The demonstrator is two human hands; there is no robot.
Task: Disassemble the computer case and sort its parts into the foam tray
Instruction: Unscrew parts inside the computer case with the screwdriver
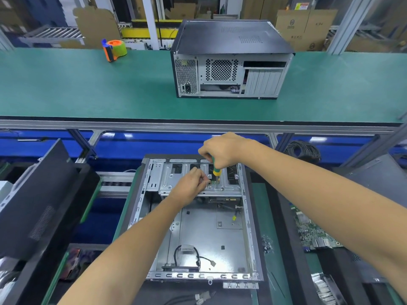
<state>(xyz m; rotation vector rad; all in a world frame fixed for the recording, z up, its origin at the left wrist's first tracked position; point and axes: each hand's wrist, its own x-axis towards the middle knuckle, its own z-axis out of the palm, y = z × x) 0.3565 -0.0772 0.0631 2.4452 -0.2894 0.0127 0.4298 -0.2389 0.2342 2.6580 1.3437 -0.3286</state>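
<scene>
Gripping the yellow-and-green handle of a screwdriver (216,170), the right hand (222,150) is holding the tool upright with its tip down on the metal drive cage (189,179) at the far end of an open computer case (198,219). The left hand (189,187) is resting on that same cage just beside the tool, its fingers curled and pinching at something near the tip; what they are pinching is too small to tell. The case is lying on its side on the lower surface (273,249), directly in front of the person, with its side panel off and loose black cables (193,256) lying on its bare metal floor. A green circuit board (312,234) is lying to the right of the case. On the raised green surface (88,89) beyond, a second, closed computer case (229,60) is standing with its rear panel facing the camera, and an orange tape dispenser (114,49) is sitting well to its left.
</scene>
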